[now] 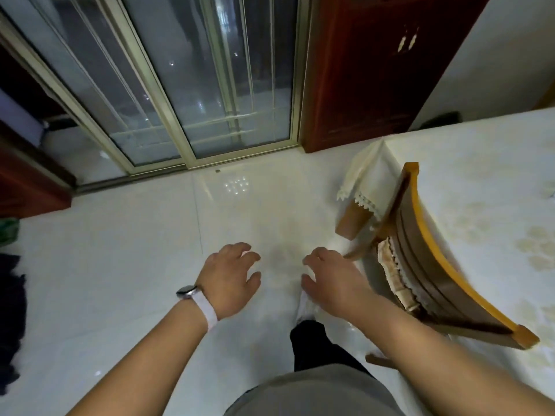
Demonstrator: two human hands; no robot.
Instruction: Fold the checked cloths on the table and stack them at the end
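Two grips, head view: left grip [231, 276] and right grip [329, 279] hover over the floor [135, 250], fingers loosely curled, released, holding nothing.
Surface [480, 181]: one, cream-clothed, at right; one chair [420, 250] against it.
Checked cloths: cannot tell; one cut-off scrap [551, 192] lies at the surface's right edge.

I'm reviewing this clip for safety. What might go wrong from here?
The chair sits close beside the right hand; a turn toward the table may knock it or cause a trip. The floor looks glossy, so a slip is possible. The hanging tablecloth corner might snag.
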